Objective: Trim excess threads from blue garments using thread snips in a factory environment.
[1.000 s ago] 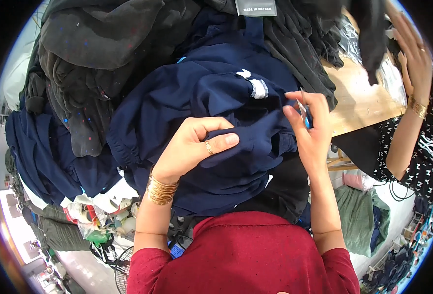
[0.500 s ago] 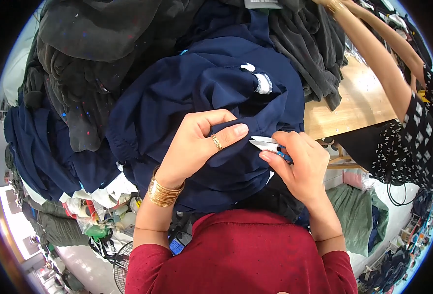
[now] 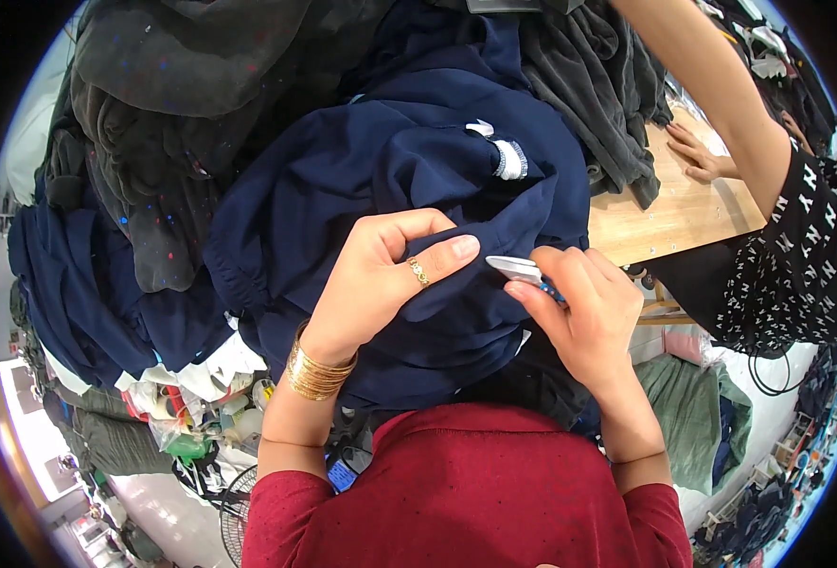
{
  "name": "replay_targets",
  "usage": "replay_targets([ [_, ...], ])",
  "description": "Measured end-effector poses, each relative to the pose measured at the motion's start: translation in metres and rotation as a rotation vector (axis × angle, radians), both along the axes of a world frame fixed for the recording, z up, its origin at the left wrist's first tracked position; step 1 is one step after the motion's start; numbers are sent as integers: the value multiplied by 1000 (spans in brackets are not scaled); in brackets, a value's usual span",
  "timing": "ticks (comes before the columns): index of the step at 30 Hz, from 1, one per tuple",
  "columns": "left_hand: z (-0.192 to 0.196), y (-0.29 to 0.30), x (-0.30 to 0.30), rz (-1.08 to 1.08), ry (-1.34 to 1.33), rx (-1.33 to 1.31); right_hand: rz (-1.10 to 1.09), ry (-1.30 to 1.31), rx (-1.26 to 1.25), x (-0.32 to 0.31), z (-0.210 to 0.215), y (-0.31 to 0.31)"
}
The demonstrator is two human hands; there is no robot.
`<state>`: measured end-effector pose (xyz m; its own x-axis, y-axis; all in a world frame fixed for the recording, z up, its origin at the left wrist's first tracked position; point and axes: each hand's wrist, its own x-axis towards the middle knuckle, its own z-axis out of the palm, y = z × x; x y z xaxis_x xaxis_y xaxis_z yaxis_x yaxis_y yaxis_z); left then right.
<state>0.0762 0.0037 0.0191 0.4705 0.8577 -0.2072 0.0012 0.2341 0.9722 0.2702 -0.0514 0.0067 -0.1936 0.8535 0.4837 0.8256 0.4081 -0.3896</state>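
Observation:
A navy blue garment (image 3: 333,180) lies bunched in front of me, with a white label (image 3: 510,160) showing on its upper part. My left hand (image 3: 385,270) pinches a fold of this cloth between thumb and fingers. Just right of that fold, my right hand (image 3: 584,308) grips a pair of thread snips (image 3: 515,268). Their silver blades are pressed together and point left toward the pinched fold, with a small gap between tip and thumb. Blue shows on the handle, mostly hidden in my fingers.
Dark grey garments (image 3: 172,123) are heaped at the far left, and more (image 3: 594,95) at the far right. A co-worker's hand (image 3: 698,151) rests on the wooden table (image 3: 684,213) at right. A green sack (image 3: 674,407) lies on the floor.
The snips' blades have gone from apart to together, and my right hand has shifted slightly. My left hand keeps its place. The co-worker has put one hand down on the table.

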Motion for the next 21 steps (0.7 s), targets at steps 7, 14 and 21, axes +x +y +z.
replay_targets([
  [7, 1, -3, -1, 8, -7, 0, 32, 127, -58, 2, 1, 3],
  [14, 5, -2, -1, -39, 86, 110, 52, 140, -159, 2, 9, 1],
  [21, 12, 0, -4, -73, 199, 177, 60, 122, -129, 3, 10, 2],
])
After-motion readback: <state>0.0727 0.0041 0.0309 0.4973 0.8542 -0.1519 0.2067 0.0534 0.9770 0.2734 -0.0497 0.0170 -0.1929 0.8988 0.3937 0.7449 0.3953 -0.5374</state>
